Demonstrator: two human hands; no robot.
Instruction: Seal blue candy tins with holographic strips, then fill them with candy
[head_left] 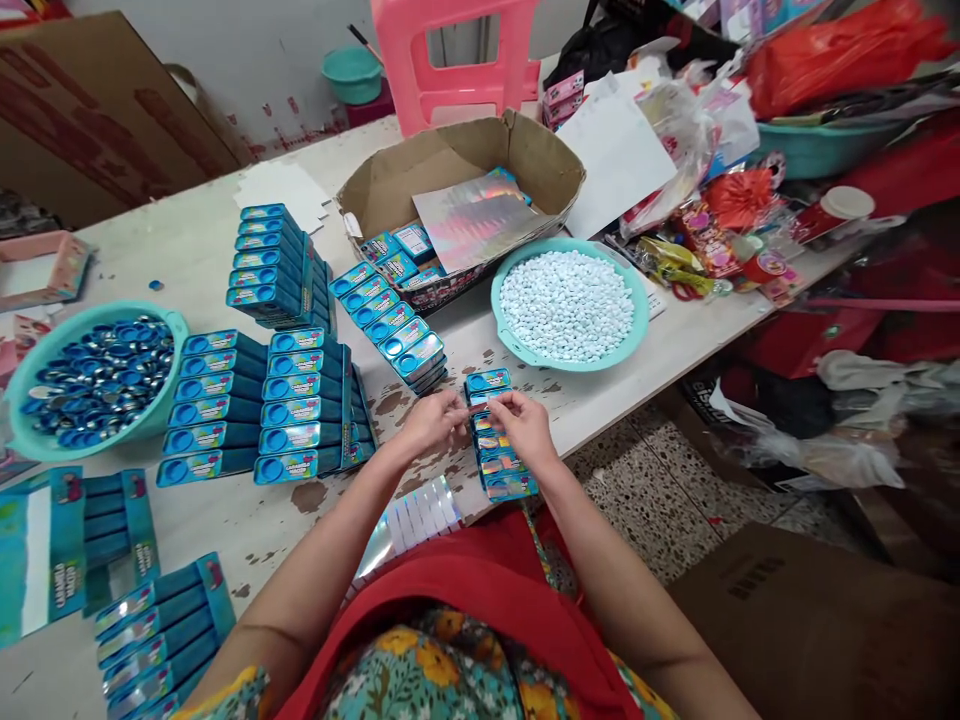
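Note:
A row of blue printed candy boxes (pixel 504 465) lies at the table's front edge, below my hands. Above its upper part, my right hand (pixel 525 428) is closed in a pinch on a small thin strip (pixel 478 408). The strip's left end meets the bent fingertips of my left hand (pixel 435 420), whose fingers are closed; what they grip is too small to make out. Shiny pieces lie across several of the boxes in the row. A holographic sticker sheet (pixel 420 515) with pale stripes rests by my left forearm, partly covered by my red apron (pixel 450 580).
Stacks of blue boxes (pixel 300 410) stand at left, beside a turquoise basin (pixel 169 320) of blue-and-silver round pieces. Ahead are a cardboard tray (pixel 465 130) and a turquoise basin (pixel 637 330) of white candies. Wrappers and bags (pixel 697 130) clutter the right; a pink stool (pixel 457 100) stands behind.

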